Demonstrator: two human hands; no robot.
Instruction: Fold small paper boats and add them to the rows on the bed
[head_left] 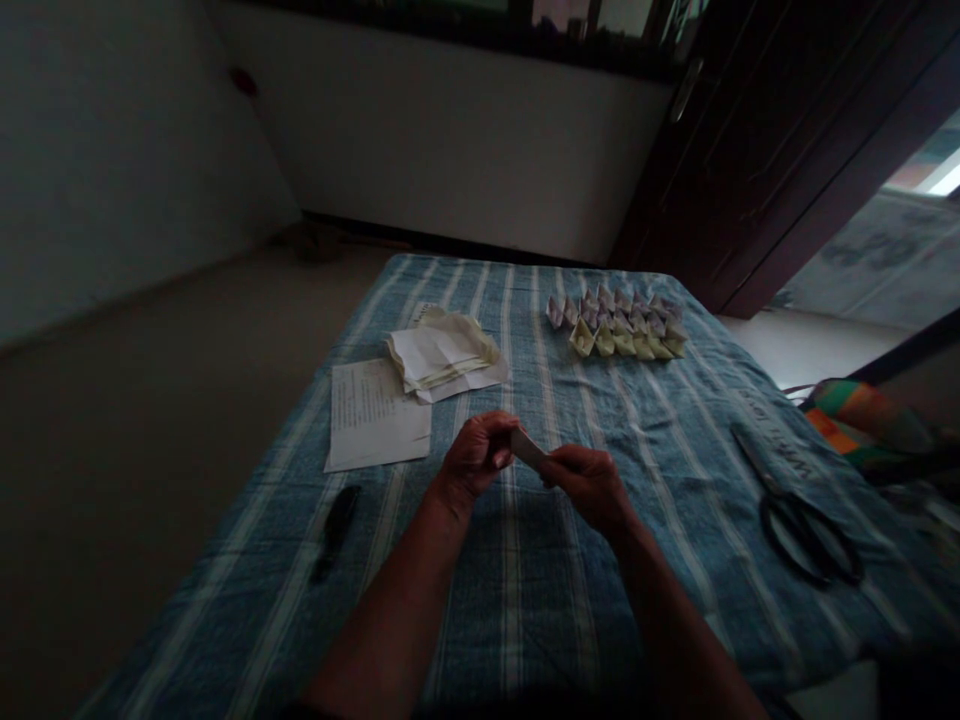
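Grip: both hands closed on one small folded paper strip [529, 449]. Left hand [475, 455] has its far left end between thumb and fingers; right hand [589, 482] pinches its near right end. Strip is pale, tilted, held over the middle of the counter. Hands close together, not touching each other; forearms come in from the near edge.

Pale wall [465, 140] runs behind, dark door [742, 130] with metal handle [686, 90] at far right. Counter [525, 620] fills the middle, draped in blue cloth with white stripes; some lettering on the cloth at right.

Far right part of the counter: group of folded paper pieces [626, 325], pointed tips up, packed side by side in rows. Near row yellowish, rows behind it pale purple.

Far left part: loose paper stack [442, 355], white sheet on top, yellowish ones under, edges uneven. Printed sheets [379, 415] lie just near-left of it, partly under it.

Right side: large scissors [787, 510], flat, black handles toward the near edge, blades pointing far left.

Smallest on the cloth: black object [337, 525], elongated, left side, near the printed sheets. Too dark to identify.
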